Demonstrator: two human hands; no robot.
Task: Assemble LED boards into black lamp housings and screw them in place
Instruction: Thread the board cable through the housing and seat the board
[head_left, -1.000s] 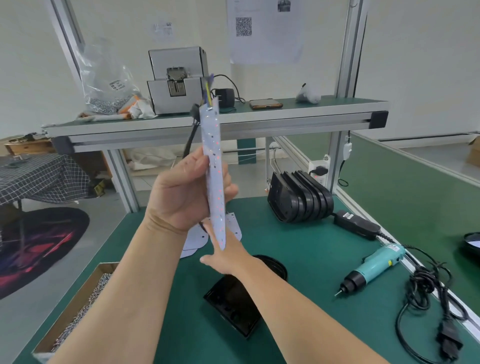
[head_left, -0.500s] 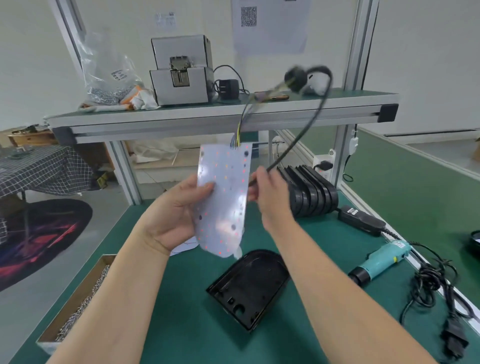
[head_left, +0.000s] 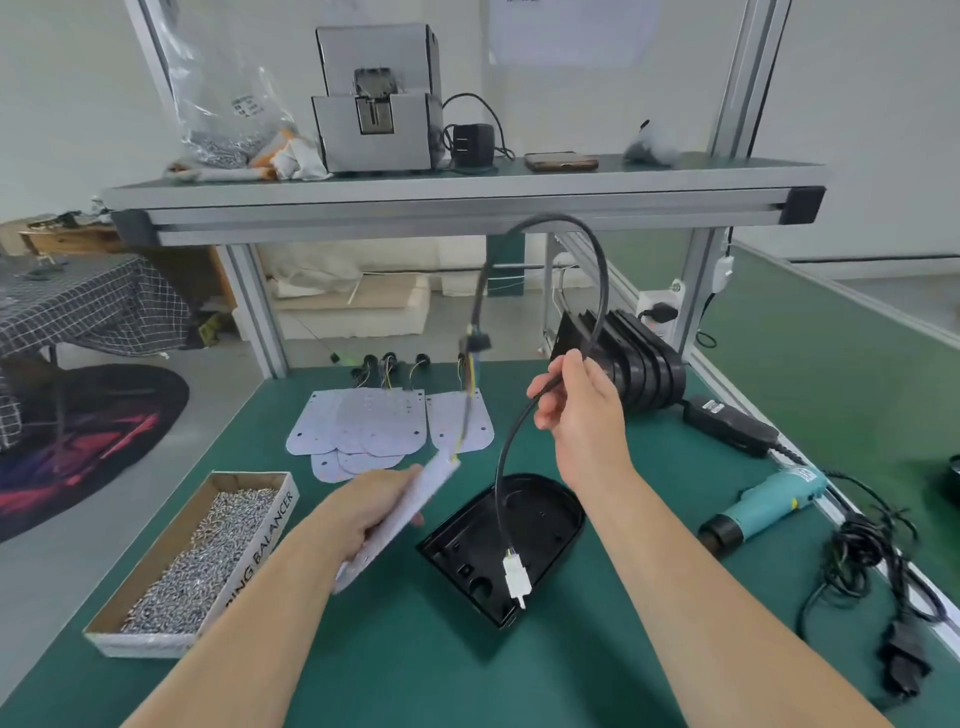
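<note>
My left hand (head_left: 363, 514) grips a white LED board (head_left: 402, 514), held low and tilted just left of an open black lamp housing (head_left: 524, 525) that lies on the green bench. My right hand (head_left: 582, 410) pinches the board's black cable (head_left: 597, 275), which arcs up and over. The cable's white connector (head_left: 516, 576) dangles over the near end of the housing. Several more LED boards (head_left: 384, 428) lie flat behind it, and a row of black housings (head_left: 631, 358) stands at the back right.
A cardboard box of screws (head_left: 205, 551) sits at the left. A teal electric screwdriver (head_left: 769, 501) with its black power adapter (head_left: 727, 423) and coiled cords (head_left: 878, 566) lies at the right. An overhead shelf (head_left: 467, 208) carries a grey screw feeder (head_left: 374, 104).
My left hand has lowered the board from chest height to beside the housing. My right hand has slid along the cable, and the connector end now hangs over the housing.
</note>
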